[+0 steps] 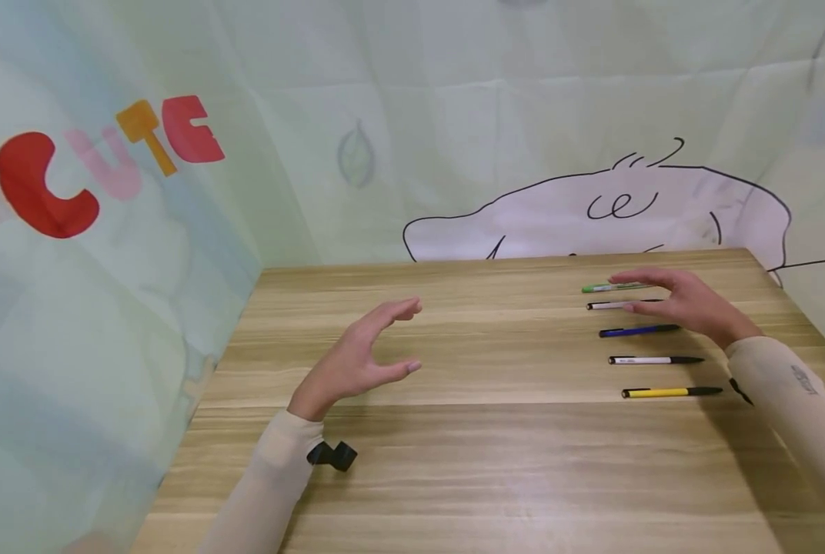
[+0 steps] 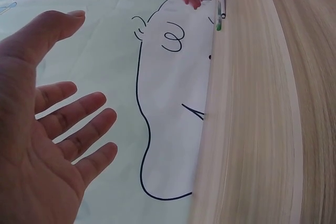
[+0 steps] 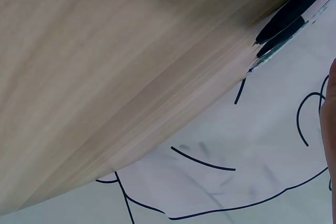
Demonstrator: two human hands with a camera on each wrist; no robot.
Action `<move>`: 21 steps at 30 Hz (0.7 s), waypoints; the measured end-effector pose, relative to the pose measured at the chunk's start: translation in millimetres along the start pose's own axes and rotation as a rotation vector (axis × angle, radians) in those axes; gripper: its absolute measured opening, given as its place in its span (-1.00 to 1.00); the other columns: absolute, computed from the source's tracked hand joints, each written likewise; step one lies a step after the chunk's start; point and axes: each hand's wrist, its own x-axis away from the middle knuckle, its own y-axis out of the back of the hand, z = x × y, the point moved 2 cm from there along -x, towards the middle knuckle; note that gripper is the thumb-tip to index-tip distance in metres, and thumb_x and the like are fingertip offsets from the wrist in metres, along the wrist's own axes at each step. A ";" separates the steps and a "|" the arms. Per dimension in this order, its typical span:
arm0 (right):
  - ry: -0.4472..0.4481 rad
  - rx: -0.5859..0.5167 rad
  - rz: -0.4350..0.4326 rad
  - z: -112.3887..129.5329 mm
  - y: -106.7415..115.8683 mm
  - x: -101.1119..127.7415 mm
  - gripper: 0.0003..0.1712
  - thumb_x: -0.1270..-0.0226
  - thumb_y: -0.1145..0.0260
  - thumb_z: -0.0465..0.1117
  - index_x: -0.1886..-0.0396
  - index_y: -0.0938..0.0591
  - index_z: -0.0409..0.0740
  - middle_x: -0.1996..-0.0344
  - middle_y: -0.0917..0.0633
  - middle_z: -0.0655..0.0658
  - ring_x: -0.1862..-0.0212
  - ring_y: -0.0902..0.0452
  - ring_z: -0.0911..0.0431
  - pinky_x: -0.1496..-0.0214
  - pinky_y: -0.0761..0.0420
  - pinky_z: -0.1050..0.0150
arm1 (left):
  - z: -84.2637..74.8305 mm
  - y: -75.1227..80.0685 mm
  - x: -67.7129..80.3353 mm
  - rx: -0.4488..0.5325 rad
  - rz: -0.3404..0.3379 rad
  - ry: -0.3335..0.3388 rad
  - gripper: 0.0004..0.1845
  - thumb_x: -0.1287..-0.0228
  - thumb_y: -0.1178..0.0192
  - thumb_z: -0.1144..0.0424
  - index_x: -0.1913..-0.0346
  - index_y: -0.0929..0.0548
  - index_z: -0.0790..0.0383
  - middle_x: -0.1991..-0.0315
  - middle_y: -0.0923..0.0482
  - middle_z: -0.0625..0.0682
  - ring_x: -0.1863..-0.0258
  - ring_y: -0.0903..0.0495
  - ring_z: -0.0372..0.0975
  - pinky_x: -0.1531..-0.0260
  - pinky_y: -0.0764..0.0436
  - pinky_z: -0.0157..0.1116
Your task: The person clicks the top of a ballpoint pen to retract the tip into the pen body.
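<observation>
Several pens lie in a column on the right side of the table: a green pen [image 1: 596,288] farthest back, a white pen [image 1: 601,306], a blue pen [image 1: 634,332], another white pen [image 1: 644,360] and a yellow pen [image 1: 662,392] nearest. Over the two back pens hovers my right hand [image 1: 693,304], thumb and fingers apart, hiding their right ends. The left wrist view shows that hand raised above the tabletop, holding nothing. My left hand [image 1: 357,354] is held over the left-middle of the table, its fingers spread from the thumb, touching nothing.
The wooden table [image 1: 489,462] backs onto a hanging cloth [image 1: 315,154] with a line-drawn figure and coloured letters. Cloth also hangs along the left side. A small black piece [image 1: 332,455] sits on the left wrist.
</observation>
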 end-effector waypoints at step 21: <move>0.036 0.058 0.043 -21.3 -1.9 -32.0 -0.48 -0.37 -0.41 0.04 -0.29 -0.63 0.07 -0.30 -0.60 -0.08 -0.38 -0.37 -0.07 -0.37 -0.32 -0.32 | -1.9 0.7 1.0 0.013 0.006 0.005 -0.13 -0.18 -0.49 0.26 -0.52 -0.30 0.16 -0.33 -0.50 0.05 -0.27 -0.52 -0.01 -0.32 -0.48 0.00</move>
